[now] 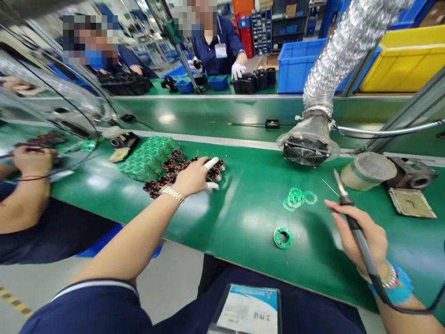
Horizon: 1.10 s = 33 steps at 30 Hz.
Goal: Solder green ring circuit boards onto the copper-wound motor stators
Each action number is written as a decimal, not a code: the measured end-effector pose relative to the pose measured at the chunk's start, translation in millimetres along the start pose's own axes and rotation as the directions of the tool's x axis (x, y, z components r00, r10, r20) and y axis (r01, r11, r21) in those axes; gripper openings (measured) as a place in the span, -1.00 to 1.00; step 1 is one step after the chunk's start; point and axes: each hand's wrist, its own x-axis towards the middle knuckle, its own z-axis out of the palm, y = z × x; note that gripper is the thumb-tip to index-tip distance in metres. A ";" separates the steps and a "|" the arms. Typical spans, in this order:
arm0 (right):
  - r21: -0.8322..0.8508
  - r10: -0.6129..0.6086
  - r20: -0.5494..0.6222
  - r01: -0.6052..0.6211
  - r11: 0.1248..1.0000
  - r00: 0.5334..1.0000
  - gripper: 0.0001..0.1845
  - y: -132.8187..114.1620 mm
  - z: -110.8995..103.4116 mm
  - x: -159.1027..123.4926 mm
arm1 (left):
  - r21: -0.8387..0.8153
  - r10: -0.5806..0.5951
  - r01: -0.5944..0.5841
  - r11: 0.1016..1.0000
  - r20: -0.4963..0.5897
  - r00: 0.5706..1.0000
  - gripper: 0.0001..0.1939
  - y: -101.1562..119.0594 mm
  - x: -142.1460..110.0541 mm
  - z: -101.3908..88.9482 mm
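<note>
Two bare hands work over a green bench mat [239,208], a badge [246,308] lying at the worker's navy lap. The right hand [361,232] clenches a black soldering iron [358,227] like a pen, its slim barrel slanting up and to the left, the steel tip raised off the mat and a cord trailing past the wrist. Just beyond lie a flat green ring [282,237] and a small cluster of translucent green rings [296,198]. The left arm reaches across the mat, a metal bracelet [173,194] on its wrist. The left hand [190,178] is palm down, its fingers [211,163] capped in white and touching copper-wound coils [174,170]; whether it grips one cannot be told. Beside the coils sits a heap of green discs [148,157]. A co-worker's hand [33,162] works at far left. Farther on, a foil duct [347,51] ends in a fan grille [305,150], and a gloved co-worker's hand [237,70] rests across the bench.
</note>
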 end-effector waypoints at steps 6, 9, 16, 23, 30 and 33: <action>0.206 -0.129 0.465 0.034 0.978 0.876 -0.70 -36.5 10.8 -14.5 | -0.389 0.259 -0.268 0.881 -0.078 0.963 -0.68 72.8 -83.4 27.2; 0.241 -0.141 0.523 0.013 0.970 0.841 -0.68 -47.8 21.3 -21.7 | -0.486 0.491 -0.475 0.734 -0.104 0.865 -0.74 112.8 -103.6 46.5; 0.179 -0.029 0.542 -0.082 0.980 0.840 -0.64 -52.8 37.8 -24.7 | -0.517 0.705 -0.653 0.553 -0.126 0.698 -0.77 137.3 -69.7 49.4; 0.244 -0.047 0.618 -0.135 0.960 0.785 -0.66 -54.3 32.8 -22.7 | -0.948 0.486 -0.160 0.274 -0.007 0.874 -0.88 153.5 -70.8 48.1; 0.247 -0.051 0.449 -0.069 0.967 0.892 -0.74 -60.1 39.5 -23.8 | -0.916 0.353 0.396 -0.062 0.350 0.867 -0.75 172.4 -75.7 51.4; 0.258 -0.127 0.365 0.031 0.966 0.922 -0.75 -64.8 44.5 -19.0 | -0.919 0.353 0.392 -0.036 0.356 0.865 -0.77 172.5 -75.3 49.1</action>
